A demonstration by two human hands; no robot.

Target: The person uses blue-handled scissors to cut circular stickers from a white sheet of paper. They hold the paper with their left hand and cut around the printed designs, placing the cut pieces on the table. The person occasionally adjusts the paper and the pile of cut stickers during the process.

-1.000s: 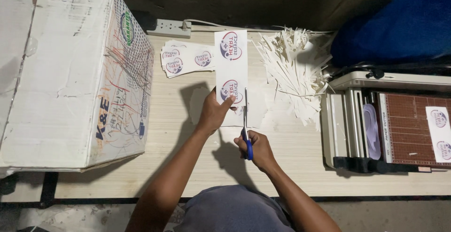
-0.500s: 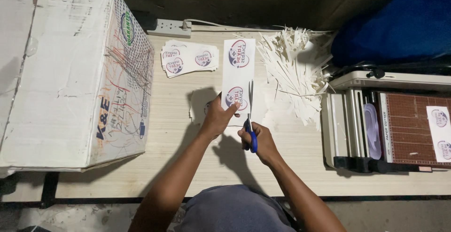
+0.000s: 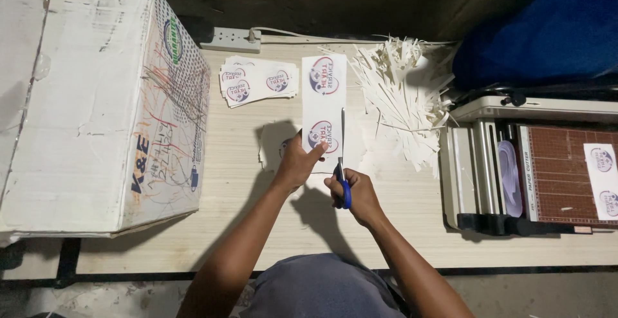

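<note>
One large cardboard box (image 3: 96, 99) fills the left end of the pale wooden worktop (image 3: 232, 196); it is shut on the sides that show, so what it holds cannot be told. At the right end sits a paper cutter (image 3: 534, 163) with a gridded brown bed, and on that bed lies a white sheet printed with round labels (image 3: 604, 179). Between box and cutter, a loose heap of thin white paper trimmings (image 3: 402, 93) spreads near the far edge. A white power strip (image 3: 230, 38) lies at the back edge with its cord running right. Just in front of it sits a small stack of cut label cards (image 3: 257, 81).

Near the middle, a long white strip of two round labels (image 3: 324, 109) is lifted over the worktop. The left hand (image 3: 297, 163) pinches its lower left edge, grip closed on the paper. The right hand (image 3: 357, 192) has its grip closed around the blue handles of a pair of scissors (image 3: 342, 157), whose blades point away from the person and run up along the strip's right edge. More white cards (image 3: 273, 141) lie under the left hand.
</note>
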